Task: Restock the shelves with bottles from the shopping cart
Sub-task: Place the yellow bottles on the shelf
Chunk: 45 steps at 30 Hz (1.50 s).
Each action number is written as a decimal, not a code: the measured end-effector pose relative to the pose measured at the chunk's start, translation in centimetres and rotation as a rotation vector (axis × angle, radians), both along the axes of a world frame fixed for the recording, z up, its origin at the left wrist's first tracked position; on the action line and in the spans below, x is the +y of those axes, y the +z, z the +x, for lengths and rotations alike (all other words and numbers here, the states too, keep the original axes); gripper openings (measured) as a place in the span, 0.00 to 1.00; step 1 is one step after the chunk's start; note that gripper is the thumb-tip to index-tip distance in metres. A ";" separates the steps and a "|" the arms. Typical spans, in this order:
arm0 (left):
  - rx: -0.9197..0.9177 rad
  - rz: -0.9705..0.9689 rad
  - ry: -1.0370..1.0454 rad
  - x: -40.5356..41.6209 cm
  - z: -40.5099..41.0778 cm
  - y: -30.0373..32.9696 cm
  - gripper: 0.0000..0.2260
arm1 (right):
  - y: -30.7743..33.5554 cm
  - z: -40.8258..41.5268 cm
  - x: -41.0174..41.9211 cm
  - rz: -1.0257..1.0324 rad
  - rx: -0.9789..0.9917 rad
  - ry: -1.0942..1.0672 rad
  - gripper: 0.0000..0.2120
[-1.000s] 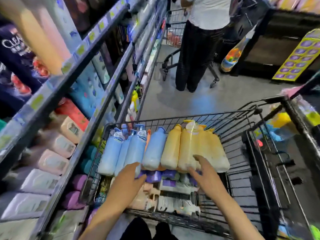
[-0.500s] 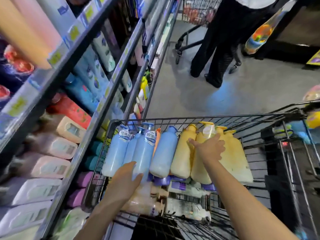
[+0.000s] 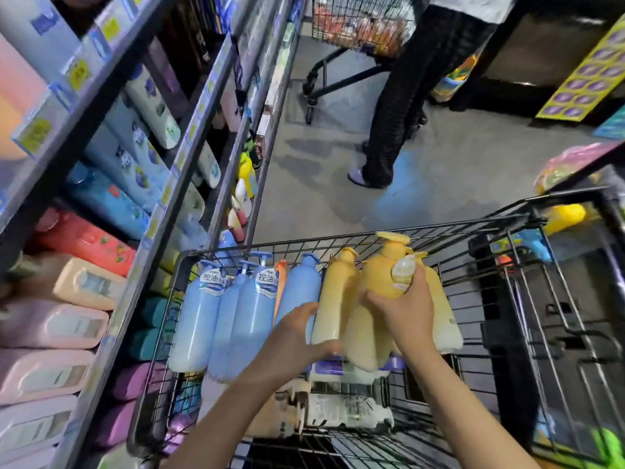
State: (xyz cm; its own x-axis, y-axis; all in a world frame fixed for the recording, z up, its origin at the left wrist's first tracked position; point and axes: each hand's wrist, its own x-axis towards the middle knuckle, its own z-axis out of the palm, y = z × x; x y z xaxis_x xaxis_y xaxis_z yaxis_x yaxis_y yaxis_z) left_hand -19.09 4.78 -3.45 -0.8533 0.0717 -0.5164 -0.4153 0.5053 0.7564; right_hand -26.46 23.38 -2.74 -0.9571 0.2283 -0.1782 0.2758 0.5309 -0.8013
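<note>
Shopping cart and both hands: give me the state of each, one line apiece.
Shopping cart: loaded, bottles lying in rows.
Blue pump bottles: lying side by side, untouched.
Yellow pump bottle: raised above its row, gripped.
Right hand: curled round the yellow pump bottle.
Left hand: fingers on the neighbouring yellow bottle; grip unclear.
Shelves: stocked with bottles.

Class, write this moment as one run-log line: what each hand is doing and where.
right hand: grips yellow bottle | left hand: holds neighbouring yellow bottle | place: shopping cart | shelves: not yet reached
</note>
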 end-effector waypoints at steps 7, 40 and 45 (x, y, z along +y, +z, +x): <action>-0.038 0.441 0.159 3.6 -0.6 0.4 0.37 | 6.1 1.5 -2.3 -0.169 0.015 0.067 0.31; -0.216 0.584 0.474 -3.8 2.1 -1.2 0.34 | -9.4 -1.2 0.7 -0.018 -0.561 -0.240 0.40; -0.226 0.599 0.454 -4.6 1.4 -1.1 0.34 | -6.9 -0.4 2.0 -0.336 -0.646 -0.273 0.31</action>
State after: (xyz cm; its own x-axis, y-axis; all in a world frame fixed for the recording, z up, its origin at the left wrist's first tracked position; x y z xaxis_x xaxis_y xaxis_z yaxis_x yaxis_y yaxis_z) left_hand -17.66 0.14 -4.60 -0.7445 0.0627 -0.6646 -0.6601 -0.2180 0.7189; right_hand -26.83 25.35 -9.65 -0.5571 0.2761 -0.7832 0.8293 0.1339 -0.5426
